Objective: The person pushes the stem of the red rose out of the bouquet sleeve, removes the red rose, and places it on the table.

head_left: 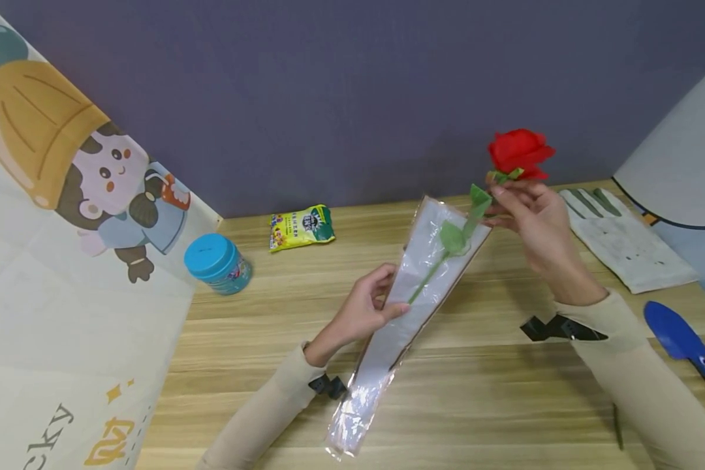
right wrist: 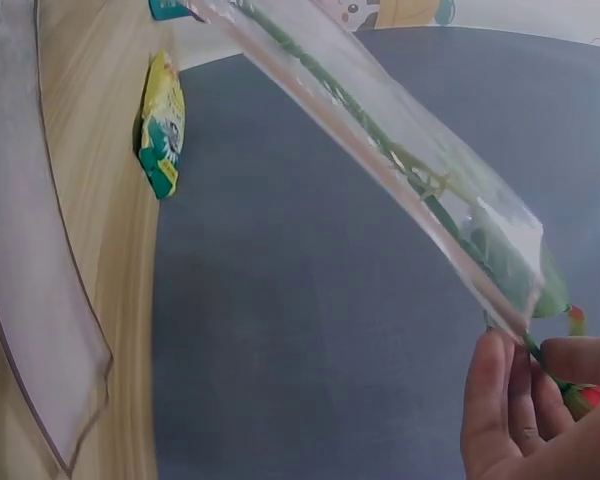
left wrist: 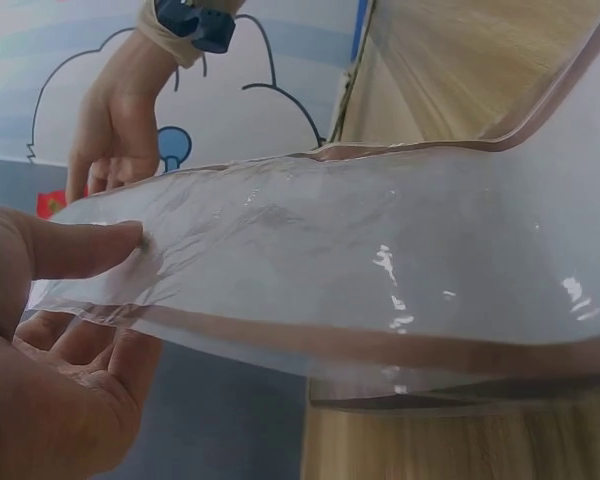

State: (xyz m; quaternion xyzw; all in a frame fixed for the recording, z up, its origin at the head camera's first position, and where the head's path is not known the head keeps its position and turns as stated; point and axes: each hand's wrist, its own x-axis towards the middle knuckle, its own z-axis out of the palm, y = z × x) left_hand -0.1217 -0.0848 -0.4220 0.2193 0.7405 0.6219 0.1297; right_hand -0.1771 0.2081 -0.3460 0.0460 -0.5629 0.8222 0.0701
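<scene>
The left hand (head_left: 367, 307) pinches the long clear plastic sleeve (head_left: 411, 294) at mid-length, tilting it above the wooden surface (head_left: 482, 385) with its mouth raised, while the right hand (head_left: 531, 219) grips the red artificial rose (head_left: 519, 153) just beneath the bloom, its green stem lying inside the sleeve.

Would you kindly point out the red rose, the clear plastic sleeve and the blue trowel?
red rose (head_left: 519, 151), head view, on the petals.
clear plastic sleeve (head_left: 388, 339), head view, on its middle panel.
blue trowel (head_left: 674, 333), head view, on the blade.
</scene>
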